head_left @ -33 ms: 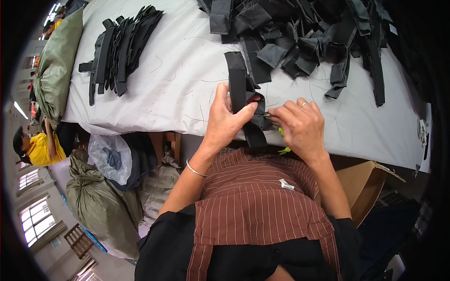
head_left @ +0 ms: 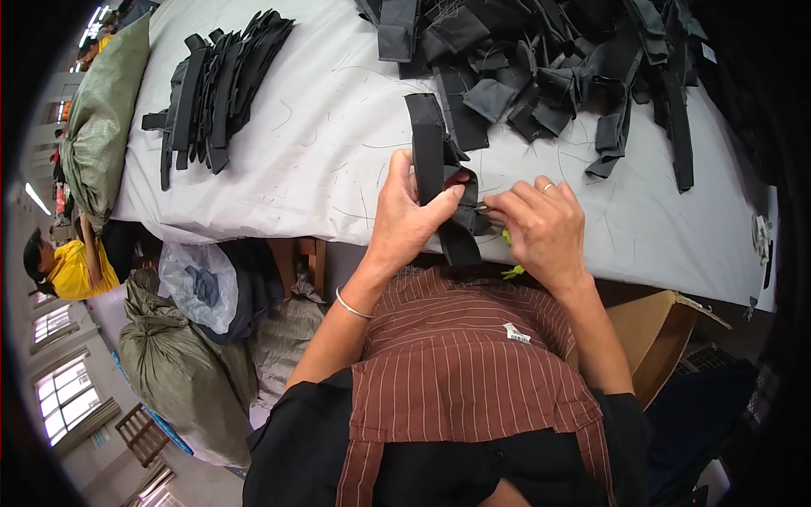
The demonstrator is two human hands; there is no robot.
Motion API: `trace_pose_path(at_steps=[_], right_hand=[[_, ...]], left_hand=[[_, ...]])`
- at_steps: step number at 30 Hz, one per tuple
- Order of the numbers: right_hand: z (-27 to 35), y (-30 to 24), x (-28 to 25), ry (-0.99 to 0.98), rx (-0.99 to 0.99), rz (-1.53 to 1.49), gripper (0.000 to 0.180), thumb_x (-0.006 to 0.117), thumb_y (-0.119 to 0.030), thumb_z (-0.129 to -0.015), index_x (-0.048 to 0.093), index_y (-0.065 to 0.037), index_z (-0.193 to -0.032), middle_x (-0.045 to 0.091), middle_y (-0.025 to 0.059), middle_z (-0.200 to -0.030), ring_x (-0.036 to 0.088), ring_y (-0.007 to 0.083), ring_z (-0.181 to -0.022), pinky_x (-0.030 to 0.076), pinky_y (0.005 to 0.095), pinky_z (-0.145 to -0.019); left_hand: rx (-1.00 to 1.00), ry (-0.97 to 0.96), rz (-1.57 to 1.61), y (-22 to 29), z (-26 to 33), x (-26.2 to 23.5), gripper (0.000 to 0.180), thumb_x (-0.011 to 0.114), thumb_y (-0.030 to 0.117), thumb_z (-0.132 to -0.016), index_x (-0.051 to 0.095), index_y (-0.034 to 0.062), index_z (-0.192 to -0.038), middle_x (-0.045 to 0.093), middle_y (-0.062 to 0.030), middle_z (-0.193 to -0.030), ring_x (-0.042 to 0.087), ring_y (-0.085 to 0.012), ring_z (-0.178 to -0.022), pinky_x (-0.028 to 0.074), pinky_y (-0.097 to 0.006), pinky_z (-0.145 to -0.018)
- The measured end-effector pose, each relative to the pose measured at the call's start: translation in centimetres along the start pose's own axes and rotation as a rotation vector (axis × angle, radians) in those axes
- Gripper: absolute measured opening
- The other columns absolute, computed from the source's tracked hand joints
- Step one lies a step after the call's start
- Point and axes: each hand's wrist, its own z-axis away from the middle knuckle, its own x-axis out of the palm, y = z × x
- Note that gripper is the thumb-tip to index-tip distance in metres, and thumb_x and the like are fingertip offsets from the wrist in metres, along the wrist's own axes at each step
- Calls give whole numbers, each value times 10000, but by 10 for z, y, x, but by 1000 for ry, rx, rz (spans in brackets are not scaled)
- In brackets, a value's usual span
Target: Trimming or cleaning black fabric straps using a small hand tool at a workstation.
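We pinch the black fabric strap (head_left: 439, 177) at the table edge (head_left: 253, 228) with our left hand (head_left: 405, 215); our right hand (head_left: 541, 228) grips small snips, trimming; next calls for steady aim

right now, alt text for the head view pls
Both hands work on a black strap at the near edge of a white table: the left hand grips it, the right hand pinches beside it. A neat stack of straps lies far left, a loose pile far right.
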Motion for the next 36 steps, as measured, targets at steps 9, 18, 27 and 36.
trace_pose_path(at_steps=[9,18,27,36], right_hand=[[-3,3,0,-38,5,-13,106,722,-142,-716,666,-135,-806,539,-10,-674,495,191,-656,341,326,-606],[-8,-1,-3,-42,59,-121,94,698,-113,-737,655,-113,-821,568,3,-718,550,198,-704,379,333,-616],[-13,-5,12,-64,-55,-28,190,674,-86,-743,677,-122,-930,554,6,-849,552,185,-741,385,333,-623],[-17,-9,15,-77,-136,46,238,602,-54,-711,688,-118,-924,551,-10,-871,539,161,-726,388,319,-614]], left_hand=[[-10,-12,-2,3,1,1,318,642,19,-842,409,-13,-1057,625,-127,-1027,595,-126,-933,497,-267,-825],[-51,-25,1,9,2,0,295,601,8,-863,391,-9,-1068,616,-151,-1058,598,-148,-984,496,-289,-878],[-46,-40,38,5,1,-4,282,558,15,-884,386,6,-1106,616,-155,-1071,595,-161,-1003,497,-306,-894],[-21,-24,62,-4,1,-7,361,608,107,-862,423,45,-1166,572,-24,-1007,524,-52,-853,477,-197,-639]])
